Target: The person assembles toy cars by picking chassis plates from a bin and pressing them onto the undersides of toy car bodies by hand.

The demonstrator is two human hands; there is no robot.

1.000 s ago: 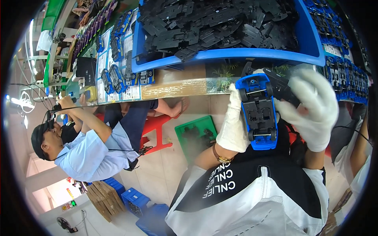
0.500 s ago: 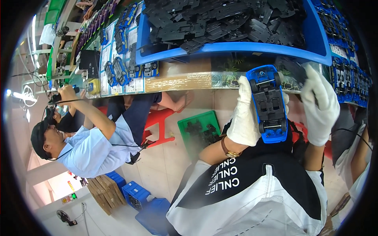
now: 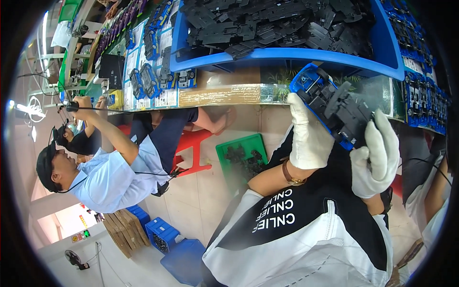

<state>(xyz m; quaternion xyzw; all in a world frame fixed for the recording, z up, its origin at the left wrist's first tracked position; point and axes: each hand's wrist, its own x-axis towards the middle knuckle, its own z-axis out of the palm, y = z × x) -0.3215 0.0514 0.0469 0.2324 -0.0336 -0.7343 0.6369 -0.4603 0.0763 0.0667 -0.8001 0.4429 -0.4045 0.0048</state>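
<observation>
My left hand [image 3: 311,136], in a white glove, grips a blue toy car [image 3: 300,82] that is turned underside up and tilted. Against the car's underside lies a black plastic chassis plate [image 3: 351,115], covering much of it at a slant. White-gloved as well, my right hand [image 3: 377,160] holds the plate's lower right end, thumb on the near side and fingers along its edge. Whether the plate sits flush in the car cannot be made out. The car's far end, with its wheels and axle, stays uncovered.
A blue bin [image 3: 287,53] heaped with black chassis plates [image 3: 267,28] stands on the table ahead. Rows of blue toy cars [image 3: 423,98] lie to the right, more [image 3: 146,81] to the left. A green tray [image 3: 243,155] with dark parts is below. A co-worker [image 3: 114,177] sits left.
The car has tilted, its far end swinging left. My right hand has come in from the right, bringing the black plate onto the car's underside, which was exposed before.
</observation>
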